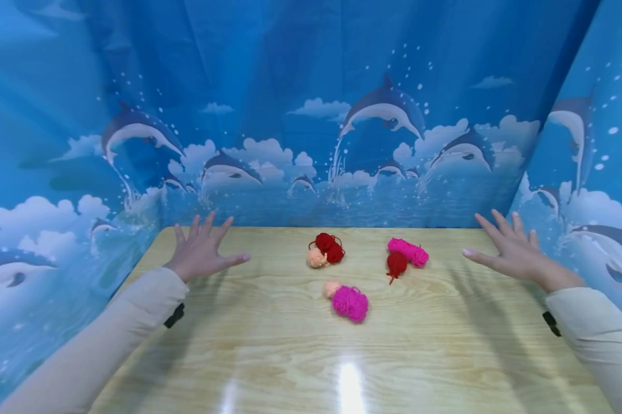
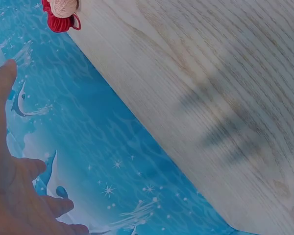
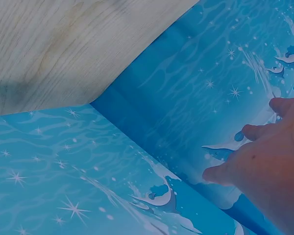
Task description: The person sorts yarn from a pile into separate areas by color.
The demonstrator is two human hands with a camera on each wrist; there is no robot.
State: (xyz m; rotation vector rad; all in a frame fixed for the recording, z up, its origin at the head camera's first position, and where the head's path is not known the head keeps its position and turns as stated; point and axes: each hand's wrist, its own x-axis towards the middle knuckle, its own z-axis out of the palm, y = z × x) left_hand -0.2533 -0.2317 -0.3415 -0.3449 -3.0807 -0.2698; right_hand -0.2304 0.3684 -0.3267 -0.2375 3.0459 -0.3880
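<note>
My left hand [image 1: 199,250] is held above the table's left side, fingers spread and straight, holding nothing. Over the right side my right hand [image 1: 513,253] is spread the same way, also with nothing in it. Between them lie small yarn balls in three groups. At the back, dark red yarn [image 1: 329,247] touches a peach yarn ball [image 1: 318,257]. To the right, a pink yarn skein [image 1: 408,252] lies against a red yarn ball [image 1: 396,264]. Nearer me, a magenta yarn ball [image 1: 350,303] sits beside a peach one [image 1: 331,288]. Neither hand touches any yarn.
The wooden table [image 1: 269,345] has a light grain and glossy reflections near its front. A blue curtain [image 1: 290,115] printed with dolphins stands along the back, left and right sides. Dark bands [image 1: 175,315] show at both wrists.
</note>
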